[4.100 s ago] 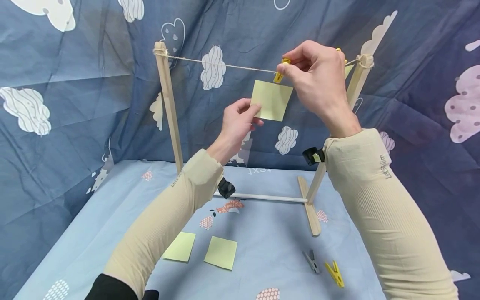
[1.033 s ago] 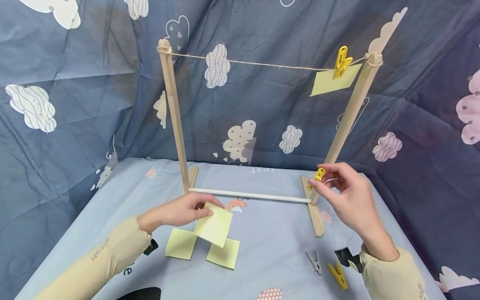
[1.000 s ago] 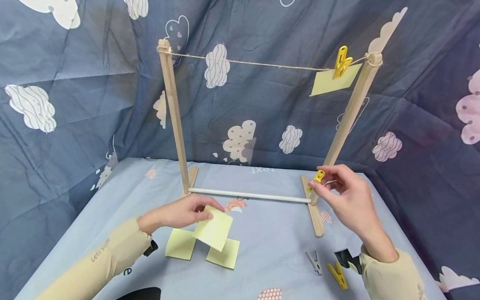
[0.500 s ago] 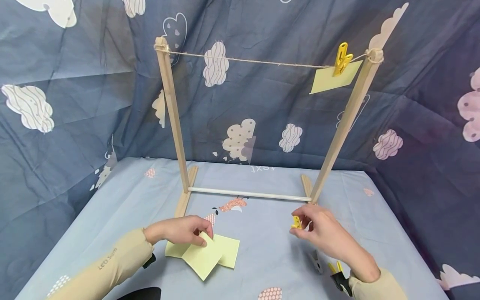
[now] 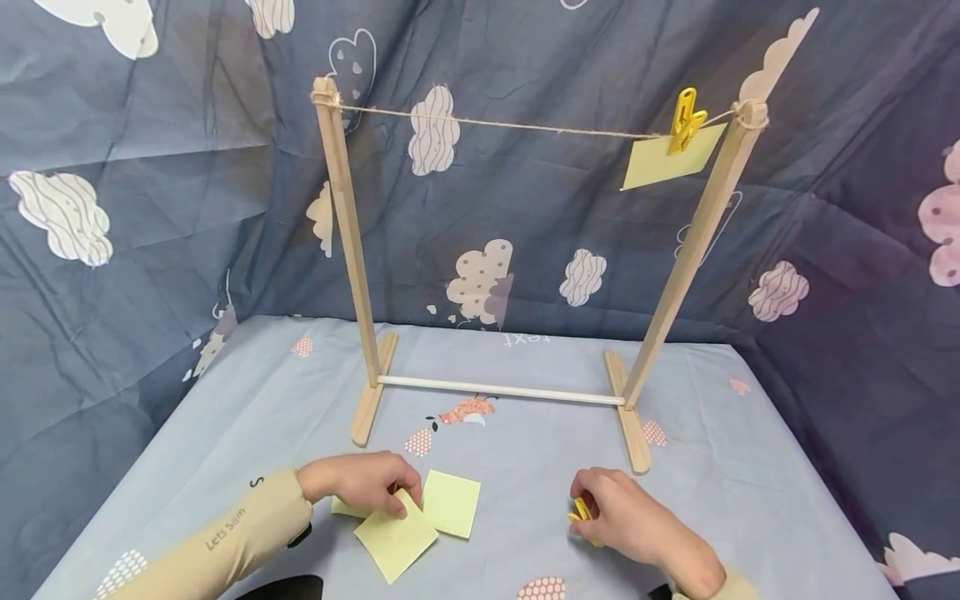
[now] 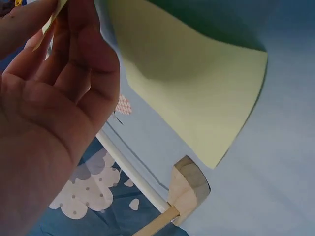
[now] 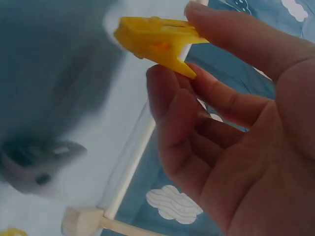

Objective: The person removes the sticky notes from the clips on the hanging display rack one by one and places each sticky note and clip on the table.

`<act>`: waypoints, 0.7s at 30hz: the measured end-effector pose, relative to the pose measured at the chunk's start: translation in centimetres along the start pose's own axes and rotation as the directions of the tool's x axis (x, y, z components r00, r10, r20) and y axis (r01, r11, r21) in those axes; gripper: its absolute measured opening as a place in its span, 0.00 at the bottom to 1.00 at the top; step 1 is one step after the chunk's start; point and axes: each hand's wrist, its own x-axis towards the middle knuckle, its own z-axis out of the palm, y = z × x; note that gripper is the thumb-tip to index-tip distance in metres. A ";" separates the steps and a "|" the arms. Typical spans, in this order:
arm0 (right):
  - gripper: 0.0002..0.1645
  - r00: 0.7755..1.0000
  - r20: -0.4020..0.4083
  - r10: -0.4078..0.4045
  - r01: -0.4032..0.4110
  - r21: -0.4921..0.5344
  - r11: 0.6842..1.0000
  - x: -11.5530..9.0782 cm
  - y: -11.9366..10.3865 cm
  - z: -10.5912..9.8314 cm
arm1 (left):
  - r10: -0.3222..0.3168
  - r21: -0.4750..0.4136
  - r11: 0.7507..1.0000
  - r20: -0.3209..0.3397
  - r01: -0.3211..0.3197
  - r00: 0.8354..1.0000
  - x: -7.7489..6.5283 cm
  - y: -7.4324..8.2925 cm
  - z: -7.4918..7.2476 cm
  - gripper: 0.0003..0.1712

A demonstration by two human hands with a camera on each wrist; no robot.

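Observation:
My left hand [image 5: 367, 482] pinches a pale yellow sticky note [image 5: 397, 540] low over the table. Beside it lies a second note [image 5: 454, 503]; a third note [image 5: 342, 507] shows only an edge behind the hand. In the left wrist view, a note [image 6: 197, 83] with a curled edge lies beyond my palm. My right hand [image 5: 633, 518] holds a yellow clothespin [image 7: 157, 37] by its handles between thumb and fingers, close over the table. A grey clothespin [image 7: 39, 164] lies blurred below it, with a bit of yellow clothespin [image 7: 14, 232] at the corner.
A wooden stand with a left post [image 5: 348, 225], a right post [image 5: 686, 262] and a white rod [image 5: 498, 389] stands behind. Twine [image 5: 487, 124] runs between the post tops. A yellow clothespin [image 5: 684, 125] holds a note [image 5: 651, 167] there at the right.
Both hands have come down towards the table, the left with its note, the right with its clothespin. Earlier they were up at the twine. The right hand now hides the loose clothespins in the head view.

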 end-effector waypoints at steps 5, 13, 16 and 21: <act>0.14 0.998 0.056 0.008 -0.007 -0.019 1.000 -0.3 0.1 1.0 | 0.003 0.069 0.998 -0.040 -0.001 0.999 0.5 0.2 0.8 0.09; 0.14 0.991 0.121 0.059 -0.053 -0.055 0.997 -0.5 -0.3 1.6 | -0.002 0.216 0.976 -0.093 0.022 0.996 1.0 0.4 1.9 0.08; 0.15 0.991 0.119 0.066 -0.057 -0.074 0.996 -0.5 -0.3 1.7 | -0.009 0.233 0.972 -0.108 0.034 0.994 1.0 0.2 2.1 0.09; 0.16 0.992 0.112 0.057 -0.045 -0.107 0.993 -0.5 -0.3 2.0 | -0.026 0.286 0.956 -0.137 0.065 0.990 1.0 0.1 2.3 0.10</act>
